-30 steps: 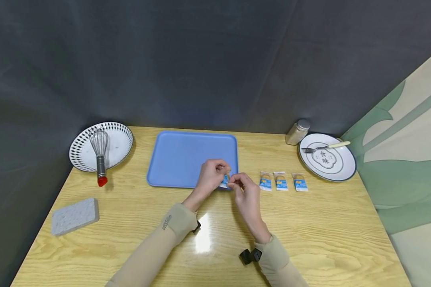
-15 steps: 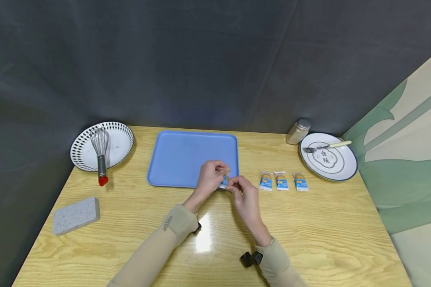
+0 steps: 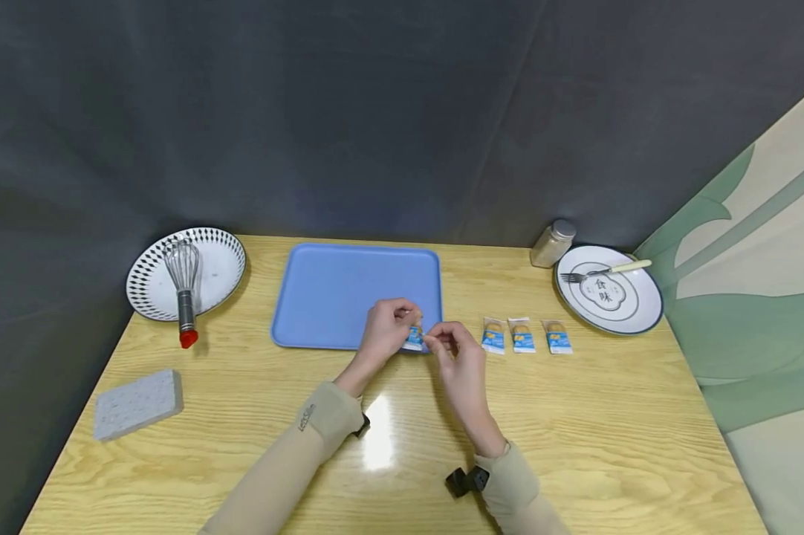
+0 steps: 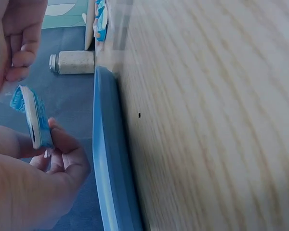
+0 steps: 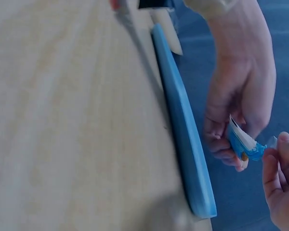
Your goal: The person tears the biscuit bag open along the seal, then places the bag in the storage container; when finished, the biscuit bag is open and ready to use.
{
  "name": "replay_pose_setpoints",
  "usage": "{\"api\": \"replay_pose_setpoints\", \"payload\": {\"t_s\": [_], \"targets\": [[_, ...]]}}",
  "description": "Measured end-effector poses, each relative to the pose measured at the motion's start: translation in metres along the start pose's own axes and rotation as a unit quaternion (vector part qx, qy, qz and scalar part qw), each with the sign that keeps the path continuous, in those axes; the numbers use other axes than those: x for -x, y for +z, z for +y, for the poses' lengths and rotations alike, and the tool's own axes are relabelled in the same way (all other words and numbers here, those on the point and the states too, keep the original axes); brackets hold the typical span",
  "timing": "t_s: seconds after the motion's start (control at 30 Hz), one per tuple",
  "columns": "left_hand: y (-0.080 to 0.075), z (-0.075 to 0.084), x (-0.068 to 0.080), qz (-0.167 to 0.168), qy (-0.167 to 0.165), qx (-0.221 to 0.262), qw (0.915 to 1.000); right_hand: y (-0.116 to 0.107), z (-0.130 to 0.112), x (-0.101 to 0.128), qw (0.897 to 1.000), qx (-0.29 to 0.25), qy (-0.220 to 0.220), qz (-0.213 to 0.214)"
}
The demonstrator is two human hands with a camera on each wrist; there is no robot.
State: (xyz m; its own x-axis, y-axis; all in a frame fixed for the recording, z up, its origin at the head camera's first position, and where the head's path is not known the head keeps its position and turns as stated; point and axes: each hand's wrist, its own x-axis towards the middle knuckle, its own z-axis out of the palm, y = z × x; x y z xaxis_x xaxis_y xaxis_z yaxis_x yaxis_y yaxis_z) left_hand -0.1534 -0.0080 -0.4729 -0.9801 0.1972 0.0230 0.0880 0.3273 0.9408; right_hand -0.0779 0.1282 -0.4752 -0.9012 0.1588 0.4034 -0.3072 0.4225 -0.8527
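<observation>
Wooden table (image 3: 576,446) backed by dark cloth. Blue tray (image 3: 348,290) lies at the middle of the far edge; dotted plate (image 3: 221,267) with a wire whisk (image 3: 184,286) sits at the far left corner, white plate (image 3: 632,308) with a fork (image 3: 603,273) at the far right corner, a spice jar (image 3: 552,243) just beside it. Grey sponge (image 3: 137,403) lies near the left edge. Three sealed snack packets (image 3: 522,336) lie in a row between tray and white plate. Left hand (image 3: 388,334) grips a fourth snack packet (image 3: 414,338) over the tray's near right corner, fingers curled round its body. Right hand (image 3: 458,357) pinches the packet's clear end flap between thumb and fingertip; the right wrist view shows the flap pulled away from the blue wrapper. Risks, as judged: a sharp tug could split the wrapper wide and drop the biscuit onto the table rather than the tray; a tight squeeze by the left hand could crumble it; the thin flap could slip or tear off short.
</observation>
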Motion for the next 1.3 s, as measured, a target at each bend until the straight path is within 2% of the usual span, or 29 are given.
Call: {"api": "replay_pose_setpoints", "payload": {"t_s": [0.13, 0.23, 0.33, 0.47, 0.6, 0.67, 0.7, 0.73, 0.8, 0.87, 0.93, 0.97, 1.03, 1.13, 1.3], "targets": [[0.0, -0.004, 0.001, 0.003, -0.026, 0.045, 0.9986, -0.007, 0.0, -0.01, 0.999, -0.035, 0.03, -0.003], [-0.001, -0.007, 0.003, 0.014, -0.057, 0.103, 0.993, -0.012, 0.003, -0.014, 0.998, -0.037, 0.047, -0.02], [-0.004, -0.01, 0.005, 0.03, -0.084, 0.178, 0.9799, -0.015, 0.009, -0.015, 0.997, -0.022, 0.065, -0.044], [-0.008, -0.012, 0.006, 0.04, -0.112, 0.27, 0.9555, -0.015, 0.017, -0.015, 0.993, -0.02, 0.095, -0.07], [-0.011, -0.014, 0.007, 0.023, -0.138, 0.319, 0.9374, -0.014, 0.021, -0.02, 0.99, -0.017, 0.112, -0.088], [-0.012, -0.015, 0.008, 0.014, -0.152, 0.328, 0.9323, -0.014, 0.024, -0.025, 0.988, -0.009, 0.114, -0.099], [-0.012, -0.016, 0.009, 0.009, -0.154, 0.325, 0.9331, -0.015, 0.025, -0.028, 0.988, -0.004, 0.115, -0.105], [-0.013, -0.015, 0.01, 0.004, -0.154, 0.312, 0.9375, -0.015, 0.026, -0.031, 0.987, 0.003, 0.115, -0.112], [-0.015, -0.016, 0.011, -0.006, -0.138, 0.251, 0.9579, -0.016, 0.028, -0.038, 0.985, 0.019, 0.114, -0.125], [-0.017, -0.017, 0.01, -0.014, -0.109, 0.158, 0.9813, -0.017, 0.03, -0.044, 0.983, 0.051, 0.107, -0.142], [-0.02, -0.017, 0.009, -0.017, -0.077, 0.063, 0.9949, -0.018, 0.03, -0.05, 0.978, 0.089, 0.099, -0.161], [-0.021, -0.018, 0.008, -0.018, -0.061, 0.022, 0.9977, -0.017, 0.031, -0.052, 0.975, 0.108, 0.091, -0.17], [-0.024, -0.018, 0.007, -0.022, -0.046, -0.03, 0.9983, -0.016, 0.031, -0.056, 0.969, 0.144, 0.074, -0.187], [-0.027, -0.019, 0.006, -0.032, -0.022, -0.078, 0.9963, -0.012, 0.031, -0.06, 0.96, 0.182, 0.051, -0.207], [-0.027, -0.018, 0.004, -0.041, -0.004, -0.13, 0.9907, -0.007, 0.031, -0.064, 0.949, 0.22, 0.028, -0.224]]}}
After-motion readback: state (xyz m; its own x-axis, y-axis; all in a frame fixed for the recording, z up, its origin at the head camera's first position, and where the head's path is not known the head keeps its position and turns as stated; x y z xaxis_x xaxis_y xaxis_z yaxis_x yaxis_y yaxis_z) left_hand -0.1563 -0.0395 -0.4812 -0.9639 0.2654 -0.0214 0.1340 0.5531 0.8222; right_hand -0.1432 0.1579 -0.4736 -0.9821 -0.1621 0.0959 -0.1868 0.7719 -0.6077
